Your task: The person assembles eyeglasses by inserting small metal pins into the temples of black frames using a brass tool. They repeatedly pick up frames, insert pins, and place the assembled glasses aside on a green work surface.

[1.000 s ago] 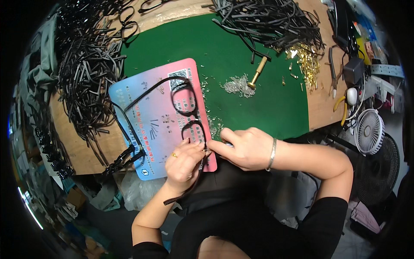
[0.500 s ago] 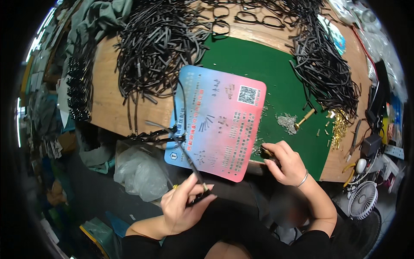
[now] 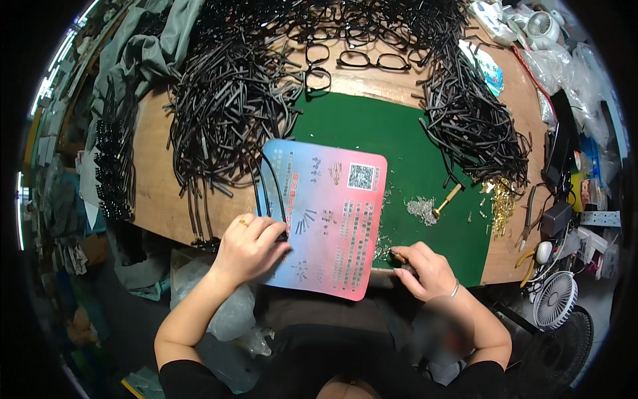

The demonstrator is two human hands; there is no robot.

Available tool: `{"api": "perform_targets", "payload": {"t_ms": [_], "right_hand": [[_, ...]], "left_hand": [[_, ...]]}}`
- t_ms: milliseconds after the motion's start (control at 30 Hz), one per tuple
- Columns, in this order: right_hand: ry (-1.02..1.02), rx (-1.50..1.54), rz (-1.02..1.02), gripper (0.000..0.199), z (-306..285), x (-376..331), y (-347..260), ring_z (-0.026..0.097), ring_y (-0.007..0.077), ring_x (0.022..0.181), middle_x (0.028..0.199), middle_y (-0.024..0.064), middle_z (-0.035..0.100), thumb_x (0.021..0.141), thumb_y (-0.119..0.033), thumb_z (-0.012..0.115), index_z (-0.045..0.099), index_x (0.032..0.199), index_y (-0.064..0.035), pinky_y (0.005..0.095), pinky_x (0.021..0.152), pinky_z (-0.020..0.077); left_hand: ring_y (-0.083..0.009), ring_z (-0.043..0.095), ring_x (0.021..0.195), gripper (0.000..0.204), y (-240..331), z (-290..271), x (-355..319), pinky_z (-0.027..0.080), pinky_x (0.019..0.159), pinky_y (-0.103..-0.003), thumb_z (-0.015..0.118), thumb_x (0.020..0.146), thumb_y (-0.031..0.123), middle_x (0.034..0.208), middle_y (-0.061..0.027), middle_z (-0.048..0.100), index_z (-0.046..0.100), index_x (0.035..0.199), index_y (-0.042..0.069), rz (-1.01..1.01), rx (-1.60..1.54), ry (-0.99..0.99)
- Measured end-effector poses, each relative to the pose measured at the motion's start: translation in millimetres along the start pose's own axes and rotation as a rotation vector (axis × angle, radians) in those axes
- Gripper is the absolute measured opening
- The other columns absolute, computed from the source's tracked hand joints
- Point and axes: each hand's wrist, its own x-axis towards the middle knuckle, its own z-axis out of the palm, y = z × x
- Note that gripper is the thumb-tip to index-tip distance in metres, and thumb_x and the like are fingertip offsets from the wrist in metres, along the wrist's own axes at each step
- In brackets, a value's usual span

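Observation:
My left hand (image 3: pixel 247 249), a ring on one finger, has its fingers bent together at the left edge of a blue-and-pink printed mat (image 3: pixel 332 259). A dark part of black eyeglasses shows at its fingertips, mostly hidden by the hand. Thin black temples (image 3: pixel 271 187) run from there up across the mat. My right hand (image 3: pixel 428 274) rests at the table's front edge, closed around a small dark tool with a brass-coloured end (image 3: pixel 398 256). Just beyond it lie scattered tiny silver screws (image 3: pixel 383 246), and a larger silver pile (image 3: pixel 421 210) sits near a brass-handled screwdriver (image 3: pixel 450 197).
Heaps of black temples lie left (image 3: pixel 222 113) and right (image 3: pixel 465 106) of the green mat (image 3: pixel 359 120). Glasses frames (image 3: pixel 373 61) stand at the back. Brass-coloured pieces (image 3: pixel 502 206), pliers (image 3: pixel 528 216) and a white fan (image 3: pixel 556 300) are at the right. A plastic bag (image 3: pixel 232 312) hangs below the left edge.
My left hand has moved up and forward from near my body to the mat's left edge, bringing the black glasses with it. My right hand keeps its grip. The view has shifted slightly.

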Motion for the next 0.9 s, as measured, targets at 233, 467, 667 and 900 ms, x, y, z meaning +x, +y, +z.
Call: {"api": "perform_targets", "payload": {"t_ms": [233, 467, 667, 900], "right_hand": [[-0.041, -0.023, -0.001, 0.029, -2, 12, -5, 0.058, 0.0245, 0.064, 0.080, 0.0091, 0.053, 0.080, -0.018, 0.061, 0.057, 0.107, -0.0062, 0.0327, 0.056, 0.0489], [0.117, 0.072, -0.027, 0.028, -2, -4, 6, 0.058, 0.0251, 0.067, 0.080, 0.0094, 0.053, 0.081, -0.018, 0.061, 0.056, 0.106, -0.0061, 0.0327, 0.058, 0.0482], [0.057, 0.154, 0.052, 0.024, -9, -7, 16, 0.059, 0.0274, 0.074, 0.084, 0.0115, 0.056, 0.082, -0.019, 0.060, 0.055, 0.101, -0.0043, 0.0338, 0.064, 0.0498], [0.432, 0.172, 0.675, 0.022, -59, -25, 59, 0.061, 0.0245, 0.075, 0.080, 0.0140, 0.060, 0.079, -0.019, 0.063, 0.056, 0.089, -0.0009, 0.0333, 0.068, 0.0482]], "left_hand": [[-0.0252, 0.055, 0.081, 0.012, -71, -9, 92, 0.047, 0.067, -0.033, 0.060, 0.073, 0.004, 0.083, -0.0084, 0.056, 0.062, 0.085, 0.008, 0.033, 0.265, 0.132], [-0.0232, 0.052, 0.099, 0.010, -119, -14, 143, 0.044, 0.083, -0.033, 0.058, 0.067, 0.011, 0.095, -0.0037, 0.055, 0.061, 0.077, 0.011, 0.408, 0.481, -0.074], [-0.0205, 0.059, 0.096, 0.005, -108, -37, 130, 0.046, 0.084, -0.031, 0.058, 0.086, 0.008, 0.099, -0.0050, 0.063, 0.061, 0.087, 0.004, -0.069, -0.097, 0.397], [-0.0161, 0.060, 0.081, 0.017, -43, -31, 83, 0.051, 0.078, -0.029, 0.049, 0.093, 0.007, 0.094, -0.0111, 0.059, 0.049, 0.108, -0.001, -0.329, -0.965, 0.648]]}}
